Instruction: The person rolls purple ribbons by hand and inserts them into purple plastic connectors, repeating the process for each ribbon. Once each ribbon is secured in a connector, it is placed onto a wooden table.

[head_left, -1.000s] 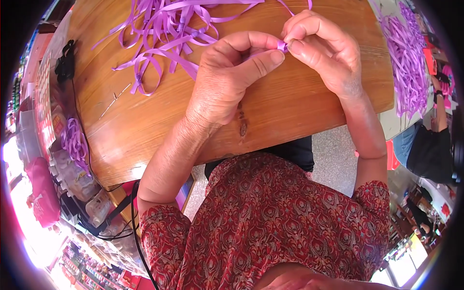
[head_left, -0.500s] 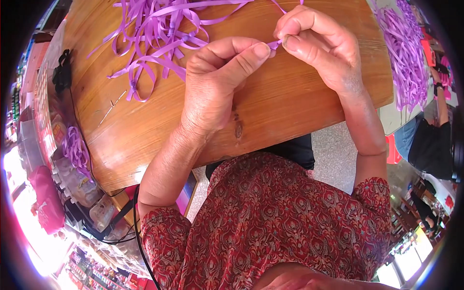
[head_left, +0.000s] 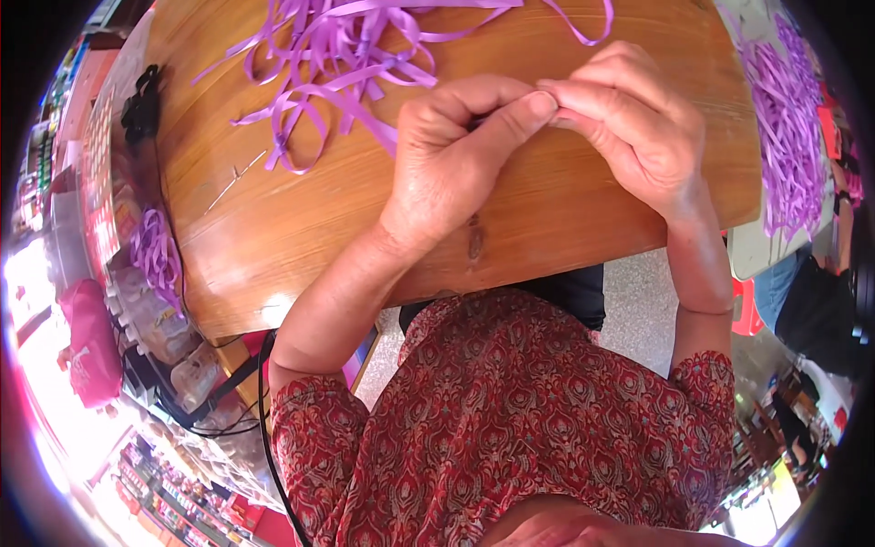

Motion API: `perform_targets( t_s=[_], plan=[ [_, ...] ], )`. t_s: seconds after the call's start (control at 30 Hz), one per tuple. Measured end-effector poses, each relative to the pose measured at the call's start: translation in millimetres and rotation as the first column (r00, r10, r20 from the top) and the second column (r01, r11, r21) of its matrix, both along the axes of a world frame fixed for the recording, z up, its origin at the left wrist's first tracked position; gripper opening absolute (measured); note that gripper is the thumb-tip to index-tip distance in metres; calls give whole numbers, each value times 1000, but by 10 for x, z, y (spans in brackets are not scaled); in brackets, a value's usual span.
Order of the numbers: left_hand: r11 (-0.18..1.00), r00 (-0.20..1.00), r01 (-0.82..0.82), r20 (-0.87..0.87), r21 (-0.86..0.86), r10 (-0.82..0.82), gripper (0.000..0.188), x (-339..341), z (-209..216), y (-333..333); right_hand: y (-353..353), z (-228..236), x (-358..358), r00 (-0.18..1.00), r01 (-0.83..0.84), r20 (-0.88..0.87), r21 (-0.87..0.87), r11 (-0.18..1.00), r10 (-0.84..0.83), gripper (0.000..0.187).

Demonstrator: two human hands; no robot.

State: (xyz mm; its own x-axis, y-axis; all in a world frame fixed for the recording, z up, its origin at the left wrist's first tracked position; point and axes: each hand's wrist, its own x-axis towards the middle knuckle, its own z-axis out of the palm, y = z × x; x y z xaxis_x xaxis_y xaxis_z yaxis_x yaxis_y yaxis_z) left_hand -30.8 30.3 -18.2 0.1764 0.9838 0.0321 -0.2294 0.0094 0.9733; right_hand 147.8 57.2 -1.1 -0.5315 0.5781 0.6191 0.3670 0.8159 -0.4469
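Observation:
My left hand (head_left: 447, 164) and my right hand (head_left: 643, 128) meet fingertip to fingertip above the wooden table (head_left: 365, 255). Both are closed in a pinch on a thin purple ribbon, which the fingers almost wholly cover now; it showed between them half a second ago. A loop of purple ribbon (head_left: 583, 35) curves beyond my right hand; I cannot tell whether it is the same piece. Beyond my left hand lies a loose heap of purple ribbons (head_left: 319, 77), some with small knots. A thin metallic tool (head_left: 235, 180) rests on the tabletop left of my left hand.
A black cable bundle (head_left: 141, 105) lies at the table's left edge. Beside that edge are a small ribbon bunch (head_left: 157, 255) and a pink pouch (head_left: 91, 342). At right, more purple ribbons (head_left: 784, 137) hang over a pale table; another person (head_left: 816, 305) in black is near it.
My hands have come closer together, and the fingers now cover the ribbon between them. The whole view has shifted, so the table and heap appear farther right.

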Motion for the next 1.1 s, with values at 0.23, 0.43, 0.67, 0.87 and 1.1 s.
perform_targets(
  t_s=[0.23, 0.43, 0.67, 0.87, 1.1],
  plan=[
    [986, 986, -93, -126, 139, 110, 3, -101, 45, 1, -5, 121, -10, 987, 92, 121, 108, 990, -105, 16],
    [988, 989, -102, -98, 113, 113, 2, -101, 57, -9, 11, 139, 3, 989, 86, 112, 109, 990, -98, 15],
    [988, 989, -113, -79, 107, 122, 3, -81, 53, -3, 33, 108, 29, 996, 67, 63, -10, 998, -66, 17],
    [988, 990, -134, 57, 71, 130, 4, -77, 4, 49, 31, 88, 21, 998, 60, 17, -73, 996, -59, 19],
    [994, 996, -92, 15, -58, 93, 3, -106, 57, 66, 43, 72, 84, 991, -11, -132, -242, 970, -22, 26]
  ],
)
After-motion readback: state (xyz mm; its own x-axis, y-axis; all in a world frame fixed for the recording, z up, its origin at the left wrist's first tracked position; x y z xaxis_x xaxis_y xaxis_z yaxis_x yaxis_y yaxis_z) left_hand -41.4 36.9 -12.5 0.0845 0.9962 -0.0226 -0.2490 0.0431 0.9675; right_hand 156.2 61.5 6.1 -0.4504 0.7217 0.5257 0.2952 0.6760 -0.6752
